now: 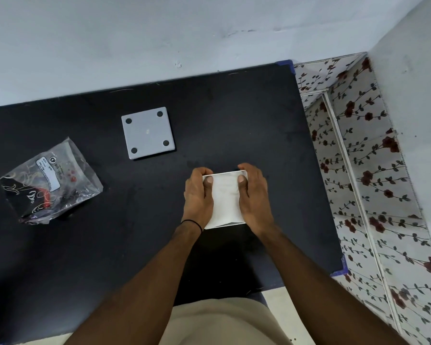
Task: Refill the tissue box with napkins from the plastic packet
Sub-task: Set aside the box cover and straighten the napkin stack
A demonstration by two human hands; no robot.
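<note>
A white square tissue box [225, 221] stands on the black table [109, 245] with white napkins [224, 195] filling its open top. My left hand [199, 195] grips the box's left side and my right hand [254, 197] grips its right side, both thumbs pressing down on the napkins. The clear plastic packet [51, 180], crumpled and printed with a white label and red and black patterns, lies at the left of the table, apart from both hands. A white square panel [147, 132] with a dark round pad in each corner lies flat behind the box.
The table meets a pale wall [159, 33] at the back. To its right stands a surface covered in rose-patterned sheeting [373, 170]. Blue tape marks the table's right corners [285, 63]. The table's near edge is by my lap.
</note>
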